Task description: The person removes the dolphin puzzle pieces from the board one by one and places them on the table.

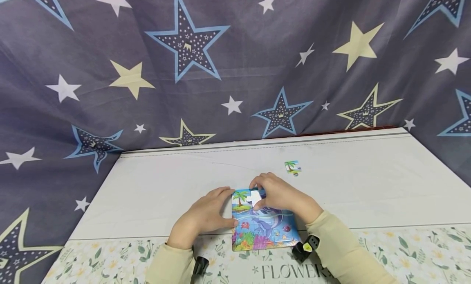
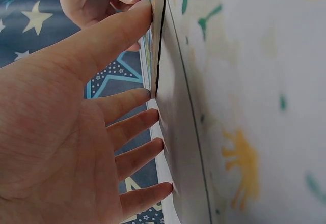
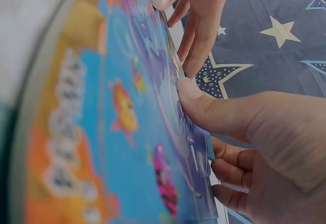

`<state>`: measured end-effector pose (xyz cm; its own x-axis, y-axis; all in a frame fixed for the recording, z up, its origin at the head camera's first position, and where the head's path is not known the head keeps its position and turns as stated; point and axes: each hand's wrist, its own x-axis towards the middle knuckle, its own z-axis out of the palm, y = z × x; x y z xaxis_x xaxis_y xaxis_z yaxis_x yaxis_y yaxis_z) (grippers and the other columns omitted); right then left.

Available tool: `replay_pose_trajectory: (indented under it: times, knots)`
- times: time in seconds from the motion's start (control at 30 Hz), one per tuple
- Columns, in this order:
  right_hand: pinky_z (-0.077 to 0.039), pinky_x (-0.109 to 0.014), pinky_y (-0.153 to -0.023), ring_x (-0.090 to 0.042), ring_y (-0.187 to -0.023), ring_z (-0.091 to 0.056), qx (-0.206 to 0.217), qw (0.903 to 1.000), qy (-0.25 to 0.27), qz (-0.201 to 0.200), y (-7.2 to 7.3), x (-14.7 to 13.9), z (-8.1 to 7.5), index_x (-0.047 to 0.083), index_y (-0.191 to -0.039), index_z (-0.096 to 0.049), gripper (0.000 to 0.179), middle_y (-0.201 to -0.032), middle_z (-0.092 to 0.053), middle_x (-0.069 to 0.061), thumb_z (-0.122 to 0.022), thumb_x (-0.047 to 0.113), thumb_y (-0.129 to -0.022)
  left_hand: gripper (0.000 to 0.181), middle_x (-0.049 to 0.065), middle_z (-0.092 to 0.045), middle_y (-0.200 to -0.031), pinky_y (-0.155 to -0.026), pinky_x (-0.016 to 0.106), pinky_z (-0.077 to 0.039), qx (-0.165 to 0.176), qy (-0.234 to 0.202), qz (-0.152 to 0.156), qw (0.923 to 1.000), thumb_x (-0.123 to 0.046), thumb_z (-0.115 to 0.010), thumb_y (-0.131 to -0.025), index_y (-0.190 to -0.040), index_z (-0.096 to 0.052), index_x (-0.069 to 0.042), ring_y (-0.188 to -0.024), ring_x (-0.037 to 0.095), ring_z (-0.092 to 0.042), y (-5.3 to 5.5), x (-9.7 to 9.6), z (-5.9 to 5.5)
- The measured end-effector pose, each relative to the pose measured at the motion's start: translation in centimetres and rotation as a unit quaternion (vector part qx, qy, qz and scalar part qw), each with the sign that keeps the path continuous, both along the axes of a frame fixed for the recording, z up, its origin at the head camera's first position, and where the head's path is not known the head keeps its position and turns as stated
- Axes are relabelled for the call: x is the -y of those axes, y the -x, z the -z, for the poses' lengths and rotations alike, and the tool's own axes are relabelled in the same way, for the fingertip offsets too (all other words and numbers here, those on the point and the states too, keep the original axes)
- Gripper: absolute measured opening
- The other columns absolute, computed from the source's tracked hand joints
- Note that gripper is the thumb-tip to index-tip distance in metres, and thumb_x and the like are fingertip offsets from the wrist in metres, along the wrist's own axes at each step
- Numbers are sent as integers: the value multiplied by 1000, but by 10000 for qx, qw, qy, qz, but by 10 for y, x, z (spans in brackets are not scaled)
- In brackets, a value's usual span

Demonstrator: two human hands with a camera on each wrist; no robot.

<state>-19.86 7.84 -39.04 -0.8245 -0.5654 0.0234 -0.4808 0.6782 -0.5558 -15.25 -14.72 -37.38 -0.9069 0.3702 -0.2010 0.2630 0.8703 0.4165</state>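
Observation:
A jigsaw puzzle (image 1: 244, 239) with an undersea picture lies in front of me, a white gap (image 1: 254, 198) showing near its top edge. My left hand (image 1: 206, 210) rests along its left side, fingers spread and nearly straight; the thumb touches the board's edge. Over the top of the puzzle is my right hand (image 1: 274, 192), thumb and curled fingers pinching a puzzle piece (image 3: 210, 146) beside the gap, mostly hidden by the hand. In the right wrist view the right thumb (image 3: 198, 99) lies against the picture's surface.
A loose palm-tree piece (image 1: 292, 166) lies on the white table (image 1: 165, 181) beyond my right hand. Nearer me is a floral cloth (image 1: 110, 255) with printed lettering. A star-patterned curtain (image 1: 239, 71) hangs behind the table.

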Motion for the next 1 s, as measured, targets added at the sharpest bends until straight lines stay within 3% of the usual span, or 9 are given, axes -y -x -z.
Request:
replay_pose_trajectory:
  times: [0.33,0.7,1.0]
  knots:
    - [-46,-30,-71,-12,-73,-46,73,9995,234,-175,6,-12,-3,7,-102,-72,14,-83,-53,3,-74,7,-89,86,11,-37,-155,-111,59,-33,26,-28,76,10000,-41,-81,-79,-149,-43,-8,-142,34,-33,-2,0,-2]
    - [-49,-27,-67,-8,-68,-51,365,9964,632,-423,9,-16,-3,8,-101,-69,10,-82,-63,4,-69,5,-92,86,11,-37,-155,-111,58,-33,46,-4,56,10000,-42,-81,-79,-149,-43,-9,-142,33,-33,-1,0,-2]
    - [-49,-26,-64,-8,-64,-53,484,9957,713,-335,9,-18,-8,8,-103,-69,9,-79,-63,4,-68,7,-94,86,10,-37,-155,-111,58,-32,45,20,36,10000,-42,-81,-80,-149,-43,-9,-142,34,-33,0,0,-1]
